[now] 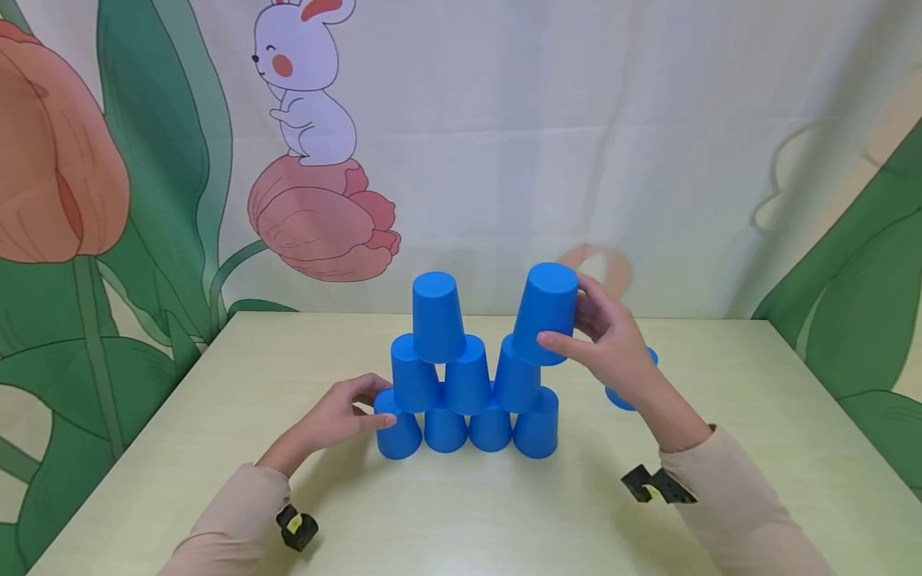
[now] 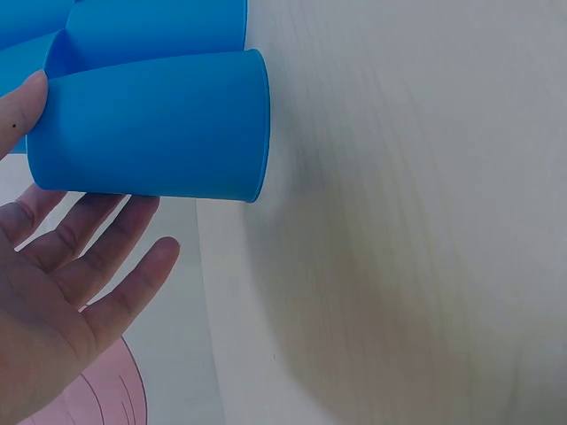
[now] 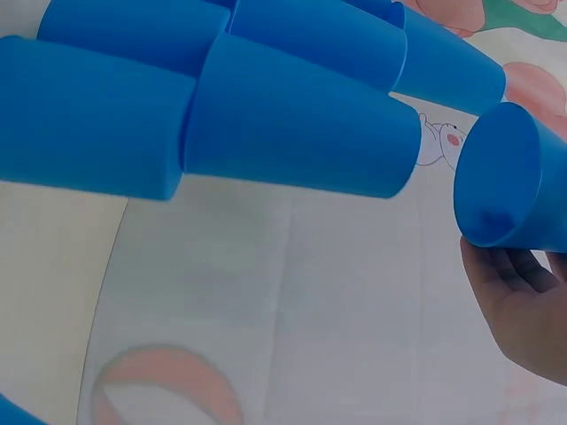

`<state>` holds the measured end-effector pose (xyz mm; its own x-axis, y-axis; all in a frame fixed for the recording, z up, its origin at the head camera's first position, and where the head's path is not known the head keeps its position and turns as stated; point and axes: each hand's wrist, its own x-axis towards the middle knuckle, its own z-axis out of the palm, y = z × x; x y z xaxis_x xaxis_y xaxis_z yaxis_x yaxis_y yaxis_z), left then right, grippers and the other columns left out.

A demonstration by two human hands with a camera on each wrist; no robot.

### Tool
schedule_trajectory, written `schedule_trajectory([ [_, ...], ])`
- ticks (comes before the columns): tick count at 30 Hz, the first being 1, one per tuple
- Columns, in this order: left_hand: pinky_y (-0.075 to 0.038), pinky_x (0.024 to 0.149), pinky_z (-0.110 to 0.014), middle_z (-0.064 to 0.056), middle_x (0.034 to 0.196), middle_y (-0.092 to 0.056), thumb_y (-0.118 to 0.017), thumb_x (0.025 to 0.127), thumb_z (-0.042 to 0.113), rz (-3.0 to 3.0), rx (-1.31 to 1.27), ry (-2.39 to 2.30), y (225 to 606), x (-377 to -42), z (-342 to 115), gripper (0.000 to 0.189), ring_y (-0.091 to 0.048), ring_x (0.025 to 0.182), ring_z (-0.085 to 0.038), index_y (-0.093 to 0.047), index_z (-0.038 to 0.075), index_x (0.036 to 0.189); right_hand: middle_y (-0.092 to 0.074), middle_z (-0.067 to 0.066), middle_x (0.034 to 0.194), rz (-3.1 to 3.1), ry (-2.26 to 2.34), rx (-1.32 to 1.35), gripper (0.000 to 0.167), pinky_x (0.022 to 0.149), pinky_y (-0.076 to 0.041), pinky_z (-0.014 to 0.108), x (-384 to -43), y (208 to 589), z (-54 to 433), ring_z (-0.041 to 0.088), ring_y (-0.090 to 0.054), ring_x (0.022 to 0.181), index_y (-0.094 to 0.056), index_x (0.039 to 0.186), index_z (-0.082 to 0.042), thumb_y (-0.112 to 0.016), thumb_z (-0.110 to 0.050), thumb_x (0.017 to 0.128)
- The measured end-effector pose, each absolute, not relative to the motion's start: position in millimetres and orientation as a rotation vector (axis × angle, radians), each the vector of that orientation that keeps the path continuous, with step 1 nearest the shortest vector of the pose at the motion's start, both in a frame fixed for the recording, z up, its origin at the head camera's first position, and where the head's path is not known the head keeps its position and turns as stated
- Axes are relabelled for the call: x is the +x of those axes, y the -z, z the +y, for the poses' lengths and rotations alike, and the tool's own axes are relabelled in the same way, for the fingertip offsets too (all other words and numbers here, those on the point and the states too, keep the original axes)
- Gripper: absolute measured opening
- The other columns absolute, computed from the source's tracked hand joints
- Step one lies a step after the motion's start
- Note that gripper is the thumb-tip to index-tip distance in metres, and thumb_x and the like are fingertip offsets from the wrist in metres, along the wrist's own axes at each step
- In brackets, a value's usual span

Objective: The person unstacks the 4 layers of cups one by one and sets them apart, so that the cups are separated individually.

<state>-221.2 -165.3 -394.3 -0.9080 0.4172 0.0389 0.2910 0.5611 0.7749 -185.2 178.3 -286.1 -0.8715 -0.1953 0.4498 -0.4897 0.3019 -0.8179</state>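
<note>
An upside-down blue cup [image 1: 547, 304] is gripped by my right hand [image 1: 612, 344], thumb on its near side and fingers behind. In the right wrist view this held cup [image 3: 545, 177] shows its open mouth, apart from the stack. Beneath it in the head view is the right cup [image 1: 517, 378] of the three-cup middle row. A single cup [image 1: 438, 318] stands on that row's left part. My left hand [image 1: 338, 414] holds the bottom row's left-end cup [image 1: 398, 436] between thumb and fingers; the left wrist view shows this cup [image 2: 151, 128] with fingertips at its far side.
Several inverted blue cups form the bottom row, its right end cup [image 1: 536, 424] included. Another blue cup [image 1: 621, 400] is partly hidden behind my right wrist. A light wooden table [image 1: 461, 520] carries everything, and a printed curtain [image 1: 490, 160] hangs behind its far edge.
</note>
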Motion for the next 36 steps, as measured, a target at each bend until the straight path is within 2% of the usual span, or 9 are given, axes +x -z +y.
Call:
schedule_trajectory([
  [13, -0.05, 0.078, -0.04, -0.008, 0.106, -0.06, -0.071, 0.08, 0.027, 2.648, 0.58, -1.268, 394, -223, -164, 0.046, -0.057, 0.096, -0.025, -0.054, 0.004, 0.116, -0.052, 0.016, 0.125, -2.36, -1.481, 0.457, 0.071, 0.092, -0.037, 0.055, -171, 282, 214, 0.033, -0.051, 0.112, -0.031, 0.14, -0.012, -0.069, -0.021, 0.081],
  [23, -0.049, 0.08, -0.041, -0.009, 0.108, -0.06, -0.07, 0.079, 0.031, 2.646, 0.583, -1.276, 395, -223, -164, 0.048, -0.057, 0.098, -0.026, -0.054, 0.004, 0.116, -0.051, 0.017, 0.125, -2.41, -1.407, 0.367, 0.071, 0.091, -0.038, 0.055, -168, 284, 246, 0.033, -0.05, 0.11, -0.029, 0.141, -0.011, -0.068, -0.016, 0.082],
  [30, -0.049, 0.08, -0.041, -0.008, 0.108, -0.06, -0.07, 0.079, 0.032, 2.639, 0.576, -1.282, 395, -223, -164, 0.049, -0.057, 0.098, -0.026, -0.054, 0.005, 0.116, -0.047, 0.021, 0.128, -2.469, -1.346, 0.297, 0.074, 0.089, -0.038, 0.058, -170, 294, 271, 0.039, -0.047, 0.113, -0.025, 0.142, -0.012, -0.067, -0.015, 0.082],
  [36, -0.049, 0.08, -0.04, -0.007, 0.108, -0.06, -0.071, 0.079, 0.032, 2.64, 0.565, -1.28, 396, -223, -164, 0.049, -0.057, 0.098, -0.025, -0.054, 0.005, 0.116, -0.045, 0.022, 0.128, -2.498, -1.272, 0.229, 0.074, 0.088, -0.045, 0.044, -169, 302, 289, 0.04, -0.046, 0.111, -0.025, 0.143, -0.015, -0.068, -0.018, 0.083],
])
